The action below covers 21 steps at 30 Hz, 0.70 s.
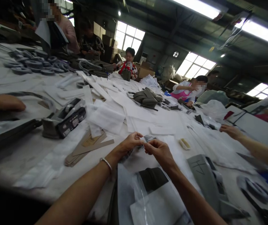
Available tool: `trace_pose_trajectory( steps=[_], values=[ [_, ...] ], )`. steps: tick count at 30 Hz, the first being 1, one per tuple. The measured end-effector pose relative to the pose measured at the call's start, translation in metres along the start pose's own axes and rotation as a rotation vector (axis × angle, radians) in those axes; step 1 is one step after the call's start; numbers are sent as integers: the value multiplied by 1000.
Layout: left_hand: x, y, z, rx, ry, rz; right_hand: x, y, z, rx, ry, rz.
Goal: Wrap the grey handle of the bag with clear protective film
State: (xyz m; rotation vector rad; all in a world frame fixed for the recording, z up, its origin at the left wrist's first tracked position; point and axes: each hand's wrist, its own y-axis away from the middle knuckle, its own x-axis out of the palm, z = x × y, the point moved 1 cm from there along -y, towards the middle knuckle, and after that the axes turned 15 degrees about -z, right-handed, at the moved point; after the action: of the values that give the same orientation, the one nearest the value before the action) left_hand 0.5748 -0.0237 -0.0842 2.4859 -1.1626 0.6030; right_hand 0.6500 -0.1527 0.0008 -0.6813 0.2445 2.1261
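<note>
My left hand (129,144) and my right hand (158,150) meet over the white table (30,162), both pinched on a small grey-and-white piece (146,139) held between their fingertips. A bangle sits on my left wrist. Just below my hands lies a clear plastic bag (148,197) with a dark grey item inside. A small yellowish block (185,143) rests to the right of my right hand.
A grey tape dispenser (64,119) stands at left, beside cardboard strips (87,148). White paper sheets (115,103) and folded grey goods (147,97) cover the middle. Other people's hands reach in at far left (4,103) and right (230,131). Several people work at the far side.
</note>
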Motion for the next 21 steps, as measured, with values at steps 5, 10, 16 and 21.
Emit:
trace_pose_trajectory(
  steps=[5, 10, 16, 21],
  values=[
    [2, 4, -4, -17, -15, -19, 7, -9, -23, 115, -39, -44],
    [1, 2, -7, 30, -93, -10, 12, -11, -27, 169, -115, -54],
    [-2, -8, -3, 68, -215, -85, 17, -10, -30, 217, -207, -65],
    [-3, -16, 1, 28, -195, -90, 17, -16, -35, 315, -290, -25]
  ],
)
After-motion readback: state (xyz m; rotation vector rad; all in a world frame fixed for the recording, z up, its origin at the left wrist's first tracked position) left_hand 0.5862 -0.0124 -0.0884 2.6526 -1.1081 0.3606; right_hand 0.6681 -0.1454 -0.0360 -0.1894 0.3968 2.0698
